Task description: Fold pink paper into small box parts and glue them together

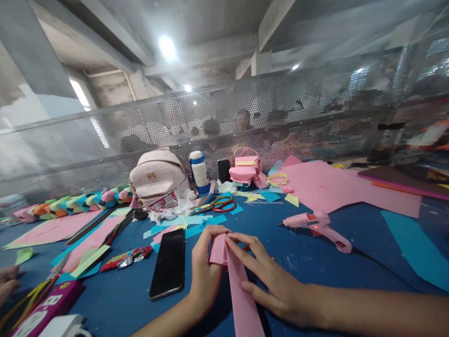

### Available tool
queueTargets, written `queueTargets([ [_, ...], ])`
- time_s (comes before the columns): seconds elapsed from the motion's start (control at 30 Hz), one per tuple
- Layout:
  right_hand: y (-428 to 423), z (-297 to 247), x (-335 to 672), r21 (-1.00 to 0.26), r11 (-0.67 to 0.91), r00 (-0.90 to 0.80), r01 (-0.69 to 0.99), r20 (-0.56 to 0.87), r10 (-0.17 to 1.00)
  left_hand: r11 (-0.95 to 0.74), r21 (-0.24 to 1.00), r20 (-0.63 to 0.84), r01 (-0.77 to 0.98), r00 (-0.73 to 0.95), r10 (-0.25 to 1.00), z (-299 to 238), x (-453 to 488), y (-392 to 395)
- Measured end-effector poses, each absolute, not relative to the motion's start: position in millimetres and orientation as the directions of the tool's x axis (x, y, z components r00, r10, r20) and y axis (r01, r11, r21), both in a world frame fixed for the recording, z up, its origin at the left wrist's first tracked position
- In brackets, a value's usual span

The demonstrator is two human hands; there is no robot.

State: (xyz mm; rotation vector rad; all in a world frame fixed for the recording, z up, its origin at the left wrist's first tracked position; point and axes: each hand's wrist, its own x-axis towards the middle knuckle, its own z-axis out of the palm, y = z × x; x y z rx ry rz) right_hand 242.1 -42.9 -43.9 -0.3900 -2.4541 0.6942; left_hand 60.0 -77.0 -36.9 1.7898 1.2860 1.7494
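A long pink paper strip (pixel 242 295) lies on the blue table (pixel 315 271) in front of me, its far end folded up. My left hand (pixel 205 271) is closed around that folded end, fingers curled over its top. My right hand (pixel 271 278) rests on the strip with fingers stretched out, the fingertips pinching the fold beside the left hand. A black phone (pixel 168 269) lies flat just left of my left hand. A pink glue gun (pixel 319 227) lies on the table beyond my right hand.
Scissors (pixel 219 204), a pale backpack (pixel 157 175), a white bottle (pixel 199 171), folded pink paper pieces (pixel 245 171) and large pink sheets (pixel 336 185) lie farther back. Coloured paper scraps and a woven paper chain (pixel 77 203) sit left. Another person's hand (pixel 7 281) shows at the left edge. A perforated metal screen stands behind.
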Motion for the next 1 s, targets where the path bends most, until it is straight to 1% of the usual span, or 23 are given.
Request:
queueTargets([
  [0.13, -43, -43, 243, -0.566, 0.817, -0.802, 0.116, 0.432, 0.413, -0.546, 0.754, 0.627, 0.365, -0.153, 0.764, -37, 59, -76],
  [0.2, -43, -43, 244, -0.586, 0.804, -0.78, 0.1, 0.455, 0.429, -0.564, 0.741, 0.64, 0.365, -0.131, 0.757, -37, 59, -76],
  [0.3, -42, -43, 243, -0.638, 0.767, -0.708, 0.069, 0.51, 0.489, -0.604, 0.707, 0.671, 0.369, -0.079, 0.737, -36, 59, -77],
  [0.4, -40, -44, 241, -0.707, 0.706, -0.641, 0.039, 0.525, 0.561, -0.603, 0.735, 0.654, 0.31, -0.085, 0.752, -37, 62, -79],
  [0.47, -38, -45, 240, -0.759, 0.651, -0.624, 0.021, 0.499, 0.602, -0.591, 0.775, 0.624, 0.225, -0.123, 0.772, -38, 64, -80],
  [0.53, -35, -47, 239, -0.821, 0.571, -0.64, 0.005, 0.435, 0.633, -0.595, 0.779, 0.623, 0.2, -0.13, 0.772, -39, 65, -80],
  [0.63, -30, -52, 237, -0.903, 0.429, -0.71, -0.036, 0.325, 0.625, -0.602, 0.742, 0.641, 0.295, -0.048, 0.766, -39, 64, -81],
  [0.73, -26, -54, 236, -0.94, 0.334, -0.736, -0.065, 0.271, 0.621, -0.6, 0.718, 0.634, 0.353, 0.022, 0.773, -37, 60, -80],
  [0.87, -23, -48, 237, -0.948, 0.308, -0.682, -0.084, 0.28, 0.675, -0.611, 0.699, 0.632, 0.371, 0.079, 0.771, -34, 52, -72],
  [0.93, -21, -43, 238, -0.941, 0.331, -0.65, -0.073, 0.297, 0.7, -0.62, 0.712, 0.644, 0.331, 0.047, 0.764, -32, 47, -66],
  [1.0, -19, -40, 239, -0.933, 0.354, -0.607, -0.064, 0.317, 0.728, -0.595, 0.76, 0.622, 0.261, -0.024, 0.783, -28, 42, -61],
])
